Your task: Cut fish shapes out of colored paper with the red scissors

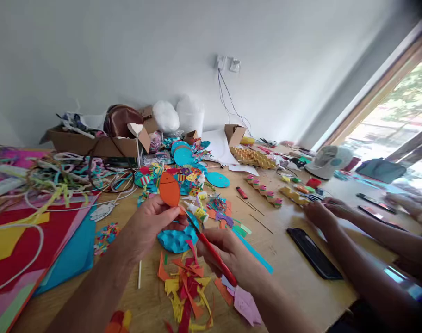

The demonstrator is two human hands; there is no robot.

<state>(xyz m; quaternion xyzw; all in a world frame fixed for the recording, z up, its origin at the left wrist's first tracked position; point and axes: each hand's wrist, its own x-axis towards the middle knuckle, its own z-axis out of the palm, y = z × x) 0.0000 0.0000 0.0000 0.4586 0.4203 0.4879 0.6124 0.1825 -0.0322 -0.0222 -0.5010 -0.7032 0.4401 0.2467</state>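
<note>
My left hand (155, 217) pinches an orange paper fish (169, 188) near its tail, with the fish's wide body upright above my fingers. Drawn lines and an eye mark show on the paper. My right hand (228, 254) is closed on red-handled scissors (216, 260), whose dark blades point up and left to the tail by my left thumb. Part of the blades is hidden by the fingers. Behind and below them lies a blue bumpy egg-carton piece (176, 238). A glue bottle (198, 212) is just behind the scissor tips. Paper scraps (188, 289) lie beneath my hands.
Coloured paper sheets (72, 249) and tangled cords (68, 173) cover the left side. A cardboard box (93, 144) stands at the back. On the right are a black tray (313, 254) and a co-worker's hands (322, 215), near painted egg-carton strips (264, 190).
</note>
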